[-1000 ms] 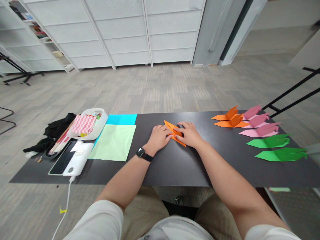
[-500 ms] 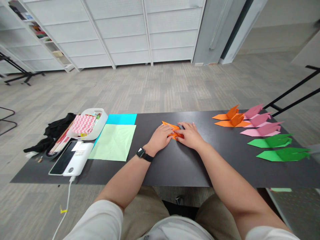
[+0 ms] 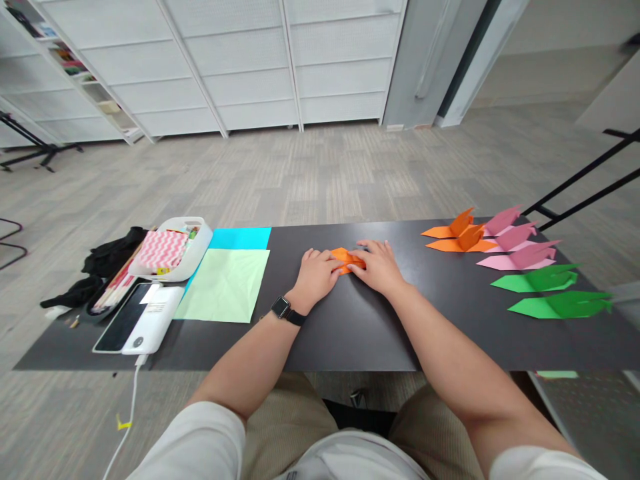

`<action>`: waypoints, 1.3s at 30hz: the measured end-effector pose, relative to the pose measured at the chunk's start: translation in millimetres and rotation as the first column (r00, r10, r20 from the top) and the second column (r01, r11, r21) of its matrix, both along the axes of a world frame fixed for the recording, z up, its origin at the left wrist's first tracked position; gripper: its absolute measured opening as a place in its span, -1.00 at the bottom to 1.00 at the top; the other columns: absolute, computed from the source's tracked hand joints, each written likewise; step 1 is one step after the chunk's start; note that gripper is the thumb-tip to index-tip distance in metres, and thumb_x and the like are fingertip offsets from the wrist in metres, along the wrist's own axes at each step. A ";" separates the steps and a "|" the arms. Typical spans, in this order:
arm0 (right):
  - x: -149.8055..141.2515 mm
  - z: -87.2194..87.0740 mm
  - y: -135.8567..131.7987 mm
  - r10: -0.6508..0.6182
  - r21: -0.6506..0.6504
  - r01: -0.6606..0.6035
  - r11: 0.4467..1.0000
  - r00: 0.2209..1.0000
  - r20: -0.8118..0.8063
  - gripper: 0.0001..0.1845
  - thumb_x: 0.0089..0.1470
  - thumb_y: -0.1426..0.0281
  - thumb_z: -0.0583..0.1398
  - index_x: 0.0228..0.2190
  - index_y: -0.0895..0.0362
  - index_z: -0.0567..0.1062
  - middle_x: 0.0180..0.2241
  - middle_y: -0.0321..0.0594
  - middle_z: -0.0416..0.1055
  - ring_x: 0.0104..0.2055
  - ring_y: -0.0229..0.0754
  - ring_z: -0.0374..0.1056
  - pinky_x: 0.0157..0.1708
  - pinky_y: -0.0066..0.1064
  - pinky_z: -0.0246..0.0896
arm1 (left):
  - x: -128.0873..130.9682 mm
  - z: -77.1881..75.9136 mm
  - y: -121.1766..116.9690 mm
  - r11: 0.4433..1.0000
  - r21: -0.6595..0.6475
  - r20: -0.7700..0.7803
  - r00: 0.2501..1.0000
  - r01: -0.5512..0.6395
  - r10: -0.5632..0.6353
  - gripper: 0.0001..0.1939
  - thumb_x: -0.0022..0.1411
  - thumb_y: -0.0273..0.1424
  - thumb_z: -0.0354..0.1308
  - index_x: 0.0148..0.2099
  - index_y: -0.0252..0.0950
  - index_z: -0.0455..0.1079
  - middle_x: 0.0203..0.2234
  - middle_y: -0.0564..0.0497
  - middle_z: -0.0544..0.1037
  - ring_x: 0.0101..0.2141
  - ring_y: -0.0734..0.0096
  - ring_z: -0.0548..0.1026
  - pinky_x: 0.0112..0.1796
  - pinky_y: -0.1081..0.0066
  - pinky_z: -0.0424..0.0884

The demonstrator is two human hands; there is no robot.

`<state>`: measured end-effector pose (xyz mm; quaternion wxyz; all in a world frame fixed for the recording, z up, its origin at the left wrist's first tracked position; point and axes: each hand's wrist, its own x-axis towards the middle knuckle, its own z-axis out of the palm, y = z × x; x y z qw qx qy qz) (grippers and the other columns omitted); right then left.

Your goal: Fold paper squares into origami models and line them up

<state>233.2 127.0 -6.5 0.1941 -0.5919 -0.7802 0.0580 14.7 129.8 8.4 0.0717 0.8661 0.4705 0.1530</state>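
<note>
A small folded piece of orange paper (image 3: pixel 343 256) lies on the dark table in front of me. My left hand (image 3: pixel 316 275), with a black watch on its wrist, grips the paper's left side with thumb and fingers. From the right, my right hand (image 3: pixel 379 268) pinches the other side. The fingers cover both ends of the paper, so its full shape is hidden. To the right stand folded paper birds: two orange ones (image 3: pixel 469 240), several pink ones (image 3: pixel 520 255) and two green ones (image 3: pixel 560 305).
Pale green paper sheets (image 3: pixel 220 287) lie left of my hands, partly over blue paper (image 3: pixel 240 238). Farther left are a white basket (image 3: pixel 203 243), a phone (image 3: pixel 123 320), a white power bank (image 3: pixel 155 323) with a cable, and black cloth (image 3: pixel 115 250).
The orange paper's pointed left end, which stuck out above my left hand, no longer shows. My left fingers have shifted up and left around the paper. The view has moved slightly.
</note>
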 end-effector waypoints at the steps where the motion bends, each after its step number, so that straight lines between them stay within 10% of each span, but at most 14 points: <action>1: -1.5 -1.5 0.0 -0.003 -0.004 0.003 1.000 1.000 -0.006 -0.57 0.29 0.16 0.27 0.14 -0.05 0.60 0.28 -0.05 0.40 0.33 0.17 0.25 0.43 0.39 -0.15 | 0.8 0.5 -0.8 1.000 0.005 -0.006 1.000 -0.005 0.005 -0.75 0.49 -0.28 0.16 0.06 -0.05 0.65 -0.04 -0.03 0.61 0.00 0.14 0.47 0.32 -0.06 0.16; 16: 15.9 -1.2 3.4 -0.210 -0.162 0.217 0.963 0.976 0.057 -0.02 0.20 -0.03 0.28 0.47 0.03 0.12 0.44 0.16 0.14 0.48 0.37 0.01 0.39 0.51 -0.25 | 2.4 5.1 -3.1 0.999 -0.032 -0.006 1.000 0.002 -0.003 -0.79 0.47 -0.31 0.20 0.04 -0.10 0.63 -0.06 -0.04 0.57 0.00 0.15 0.47 0.36 -0.10 0.15; 39: 55.6 2.9 14.8 -0.377 -0.247 0.366 0.897 0.926 0.003 -0.18 0.27 0.05 0.19 0.44 0.05 0.22 0.46 0.15 0.12 0.50 0.34 0.01 0.41 0.42 -0.18 | 1.6 0.1 -3.0 0.997 -0.072 0.028 0.999 -0.029 0.031 -0.77 0.47 -0.30 0.20 0.07 -0.06 0.63 -0.02 -0.03 0.59 0.08 0.11 0.46 0.36 -0.14 0.13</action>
